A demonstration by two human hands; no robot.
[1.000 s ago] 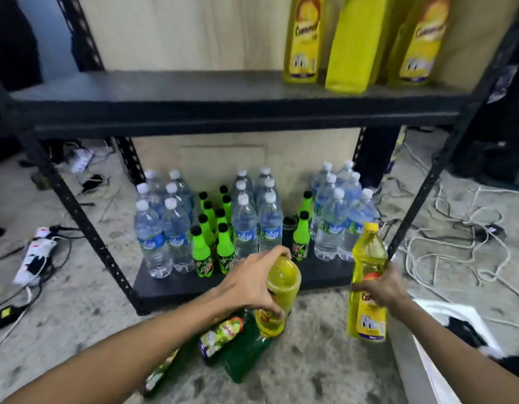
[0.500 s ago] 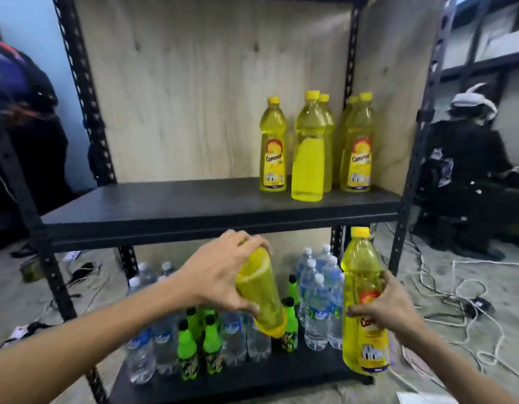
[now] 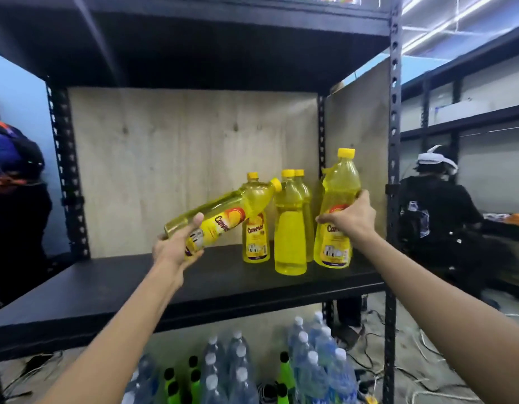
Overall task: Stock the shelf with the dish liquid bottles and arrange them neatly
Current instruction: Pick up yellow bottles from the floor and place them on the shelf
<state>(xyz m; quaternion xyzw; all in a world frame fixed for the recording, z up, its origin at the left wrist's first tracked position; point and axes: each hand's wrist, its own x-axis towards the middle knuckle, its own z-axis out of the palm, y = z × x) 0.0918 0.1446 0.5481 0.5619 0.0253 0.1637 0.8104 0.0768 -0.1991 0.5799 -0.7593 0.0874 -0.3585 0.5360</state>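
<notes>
My left hand [image 3: 176,243] grips a yellow dish liquid bottle [image 3: 223,217] by its lower end; the bottle is tilted, cap pointing up and right, above the black middle shelf [image 3: 112,287]. My right hand [image 3: 350,217] holds a second yellow bottle [image 3: 335,228] upright at the shelf's right end, its base on or just above the board. Between them stand three more yellow bottles: one with its label facing me [image 3: 255,237], one with its plain side forward [image 3: 290,228], and one mostly hidden behind that.
A wooden back panel [image 3: 179,164] and side panel [image 3: 357,135] close the shelf. Water bottles [image 3: 316,371] and green soda bottles [image 3: 284,377] fill the bottom shelf. A person [image 3: 436,211] stands at the right beside other racks; cables lie on the floor.
Both hands have risen from below the shelf up to shelf level with their bottles. The right bottle now reaches the shelf's right end; the left bottle has tipped cap-forward toward the standing ones.
</notes>
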